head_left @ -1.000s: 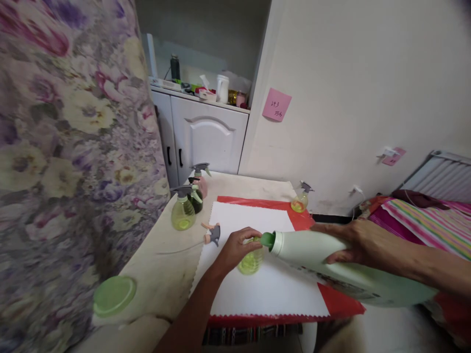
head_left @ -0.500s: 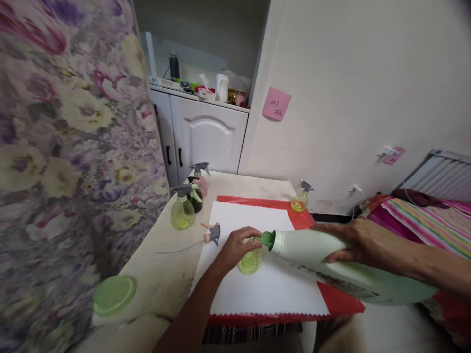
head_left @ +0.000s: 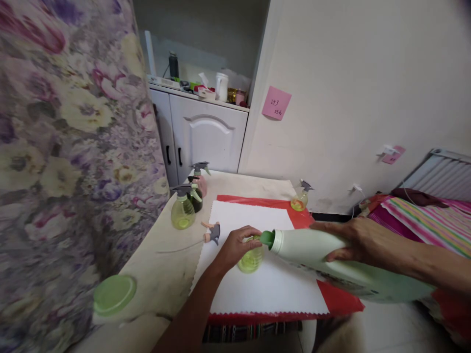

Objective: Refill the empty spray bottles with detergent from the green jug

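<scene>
Little has moved on my feed since the earlier frame. By a floral curtain [head_left: 73, 147], one small bottle [head_left: 250, 261] stands on the white sheet [head_left: 272, 291] over the table [head_left: 162, 279], top in the curled left hand [head_left: 237, 246]; the right hand [head_left: 353, 240] wraps one tilted jug [head_left: 305, 247], green spout [head_left: 267, 239] alongside. I count four other bottles [head_left: 183, 215], one loose spray head [head_left: 212, 235], two pink notes [head_left: 276, 103].

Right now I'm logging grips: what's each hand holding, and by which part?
Left hand: the yellow-green bottle, by its neck. Right hand: the pale-green jug, by its upper side.
</scene>
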`<state>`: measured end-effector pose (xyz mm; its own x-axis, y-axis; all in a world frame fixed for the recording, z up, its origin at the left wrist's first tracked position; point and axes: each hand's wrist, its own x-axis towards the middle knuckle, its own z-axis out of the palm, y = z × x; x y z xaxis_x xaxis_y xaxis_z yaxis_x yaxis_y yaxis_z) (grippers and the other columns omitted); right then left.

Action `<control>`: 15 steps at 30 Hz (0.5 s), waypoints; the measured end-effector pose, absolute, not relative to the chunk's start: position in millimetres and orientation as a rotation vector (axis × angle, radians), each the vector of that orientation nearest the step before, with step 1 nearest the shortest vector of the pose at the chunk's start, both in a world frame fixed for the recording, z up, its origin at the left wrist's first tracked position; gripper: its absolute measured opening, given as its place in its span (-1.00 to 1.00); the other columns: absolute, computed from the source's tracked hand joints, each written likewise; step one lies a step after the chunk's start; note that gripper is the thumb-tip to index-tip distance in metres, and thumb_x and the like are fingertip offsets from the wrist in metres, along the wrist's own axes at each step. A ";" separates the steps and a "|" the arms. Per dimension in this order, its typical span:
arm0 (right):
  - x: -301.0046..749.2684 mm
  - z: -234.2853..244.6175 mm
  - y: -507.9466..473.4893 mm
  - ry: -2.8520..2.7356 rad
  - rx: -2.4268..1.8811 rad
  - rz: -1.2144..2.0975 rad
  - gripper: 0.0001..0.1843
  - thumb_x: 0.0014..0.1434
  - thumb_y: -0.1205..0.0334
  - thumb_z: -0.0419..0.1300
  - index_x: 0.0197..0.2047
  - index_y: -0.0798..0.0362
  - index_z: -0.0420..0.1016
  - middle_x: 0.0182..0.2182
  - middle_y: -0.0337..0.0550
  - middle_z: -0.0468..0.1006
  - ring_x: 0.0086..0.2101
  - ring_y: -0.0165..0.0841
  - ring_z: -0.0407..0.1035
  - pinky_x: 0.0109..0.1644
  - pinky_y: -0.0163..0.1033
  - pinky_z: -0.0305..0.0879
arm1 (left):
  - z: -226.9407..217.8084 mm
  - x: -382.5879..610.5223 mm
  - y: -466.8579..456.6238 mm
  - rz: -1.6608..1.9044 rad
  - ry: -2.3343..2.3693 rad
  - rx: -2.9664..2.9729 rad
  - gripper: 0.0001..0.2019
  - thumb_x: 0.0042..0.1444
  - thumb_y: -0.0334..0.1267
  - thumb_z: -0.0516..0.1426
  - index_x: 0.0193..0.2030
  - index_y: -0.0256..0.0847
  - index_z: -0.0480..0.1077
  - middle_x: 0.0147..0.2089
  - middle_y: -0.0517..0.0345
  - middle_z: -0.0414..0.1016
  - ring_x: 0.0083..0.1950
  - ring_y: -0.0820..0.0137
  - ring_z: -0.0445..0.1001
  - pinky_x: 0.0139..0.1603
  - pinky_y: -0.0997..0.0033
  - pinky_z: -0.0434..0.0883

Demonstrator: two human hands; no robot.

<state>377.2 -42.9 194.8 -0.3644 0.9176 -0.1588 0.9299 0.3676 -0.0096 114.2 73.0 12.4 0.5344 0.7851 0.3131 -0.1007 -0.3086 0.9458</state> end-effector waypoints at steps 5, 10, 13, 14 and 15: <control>375.7 198.0 -44.7 2.475 1.696 -0.163 -0.33 0.20 -0.25 0.05 0.19 0.05 0.34 -0.42 -0.08 0.58 -0.42 -0.22 0.48 -0.35 -0.26 0.27 | 13.2 114.7 73.3 0.989 0.580 1.667 -0.84 0.05 -0.25 0.23 -0.21 -0.17 0.52 -0.18 0.12 0.50 -0.09 0.31 0.44 -0.03 0.33 0.31; 374.0 199.0 -45.7 2.460 1.703 -0.147 -0.33 0.21 -0.24 0.05 0.20 0.07 0.33 -0.40 -0.06 0.59 -0.42 -0.23 0.49 -0.35 -0.25 0.29 | 11.1 115.4 74.6 0.986 0.584 1.664 -0.85 0.05 -0.27 0.23 -0.21 -0.17 0.52 -0.18 0.12 0.50 -0.09 0.31 0.44 -0.04 0.34 0.31; 374.3 198.2 -45.3 2.476 1.710 -0.152 -0.34 0.21 -0.23 0.06 0.19 0.06 0.35 -0.39 -0.06 0.60 -0.41 -0.22 0.49 -0.35 -0.24 0.31 | 9.5 115.4 75.5 0.991 0.573 1.665 -0.85 0.05 -0.27 0.24 -0.21 -0.17 0.52 -0.18 0.13 0.50 -0.09 0.31 0.44 -0.04 0.34 0.31; 374.6 198.0 -45.2 2.492 1.707 -0.158 -0.35 0.21 -0.22 0.07 0.19 0.05 0.36 -0.39 -0.07 0.61 -0.42 -0.23 0.50 -0.36 -0.25 0.31 | 9.2 115.4 75.7 0.992 0.569 1.667 -0.85 0.05 -0.27 0.24 -0.20 -0.17 0.52 -0.18 0.13 0.50 -0.09 0.31 0.44 -0.03 0.33 0.30; 374.9 197.9 -45.2 2.510 1.701 -0.162 -0.36 0.21 -0.22 0.07 0.18 0.05 0.37 -0.40 -0.08 0.61 -0.43 -0.23 0.50 -0.37 -0.25 0.32 | 9.2 115.4 75.7 0.994 0.565 1.669 -0.84 0.05 -0.27 0.24 -0.20 -0.17 0.52 -0.18 0.12 0.50 -0.09 0.31 0.44 -0.03 0.33 0.30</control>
